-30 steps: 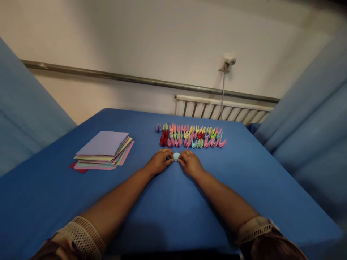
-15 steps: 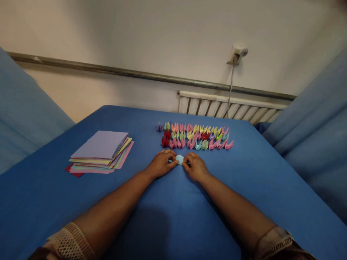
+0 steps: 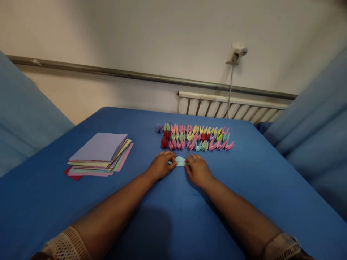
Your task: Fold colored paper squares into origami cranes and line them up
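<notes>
A small folded piece of pale blue paper (image 3: 180,161) lies on the blue-covered table (image 3: 184,216) between my two hands. My left hand (image 3: 162,165) pinches its left end, with the fingers curled over the edge. At the right end, my right hand (image 3: 198,169) has thumb and fingers closed on the paper. The fingers cover both ends, so only the creased middle shows. Just beyond my hands stand several rows of small folded paper cranes (image 3: 191,145) in pink, red, yellow, green, blue and purple.
On the left lies an uneven stack of coloured paper sheets (image 3: 99,146), lilac on top. A metal rail (image 3: 130,74), a radiator (image 3: 217,104) and a socket with a plugged-in cord (image 3: 235,56) are at the wall behind. Blue curtains (image 3: 320,137) hang on both sides.
My right hand has shifted slightly to the right along the paper, so more of its middle shows. My left hand stays at the left end.
</notes>
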Tool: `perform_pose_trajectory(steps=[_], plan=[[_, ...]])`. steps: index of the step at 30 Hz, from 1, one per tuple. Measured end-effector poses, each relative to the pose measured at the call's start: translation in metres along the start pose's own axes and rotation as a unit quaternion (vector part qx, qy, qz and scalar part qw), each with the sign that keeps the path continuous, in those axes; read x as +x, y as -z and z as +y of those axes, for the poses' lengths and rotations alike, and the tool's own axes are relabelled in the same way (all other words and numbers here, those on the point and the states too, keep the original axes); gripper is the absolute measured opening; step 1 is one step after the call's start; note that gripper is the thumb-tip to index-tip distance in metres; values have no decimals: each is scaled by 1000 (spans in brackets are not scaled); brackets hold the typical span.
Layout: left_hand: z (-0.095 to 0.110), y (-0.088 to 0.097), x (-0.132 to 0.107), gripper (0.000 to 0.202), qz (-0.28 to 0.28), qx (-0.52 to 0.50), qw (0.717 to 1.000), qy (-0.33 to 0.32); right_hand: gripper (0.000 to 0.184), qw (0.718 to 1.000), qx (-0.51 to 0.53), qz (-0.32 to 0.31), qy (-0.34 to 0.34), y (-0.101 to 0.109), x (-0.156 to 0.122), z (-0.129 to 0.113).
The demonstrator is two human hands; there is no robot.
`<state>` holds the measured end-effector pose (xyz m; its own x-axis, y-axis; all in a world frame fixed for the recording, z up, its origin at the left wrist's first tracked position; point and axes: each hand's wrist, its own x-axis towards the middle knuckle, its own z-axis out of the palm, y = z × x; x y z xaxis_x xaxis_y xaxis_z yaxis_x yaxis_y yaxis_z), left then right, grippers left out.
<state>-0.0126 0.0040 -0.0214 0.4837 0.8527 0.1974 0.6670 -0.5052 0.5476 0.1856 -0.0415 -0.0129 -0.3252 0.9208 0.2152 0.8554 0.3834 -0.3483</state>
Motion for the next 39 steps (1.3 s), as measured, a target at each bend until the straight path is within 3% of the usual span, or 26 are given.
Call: perform_pose_trajectory(steps=[3, 5, 11, 19, 28, 33, 39], plan=[[1, 0, 0, 7, 0, 11, 1000, 0, 31, 995, -10, -41, 91, 1, -4, -7], [1, 1, 0, 7, -2, 14, 1000, -3, 33, 992, -18, -60, 106, -1, -5, -10], [-2, 11, 2, 6, -9, 31, 999, 10, 34, 993, -43, -66, 89, 4, -4, -9], [-16, 20, 4, 9, -6, 30, 999, 18, 35, 983, -102, -74, 136, 14, -6, -10], [-5, 2, 3, 27, 18, 81, 996, -29, 30, 983, -83, -94, 136, 10, -4, -12], [-1, -6, 8, 24, 11, 69, 997, -29, 32, 984, -71, -98, 133, 12, -3, -11], [0, -3, 7, 17, 15, 33, 999, -22, 32, 987, -52, -84, 126, 12, -5, -9]])
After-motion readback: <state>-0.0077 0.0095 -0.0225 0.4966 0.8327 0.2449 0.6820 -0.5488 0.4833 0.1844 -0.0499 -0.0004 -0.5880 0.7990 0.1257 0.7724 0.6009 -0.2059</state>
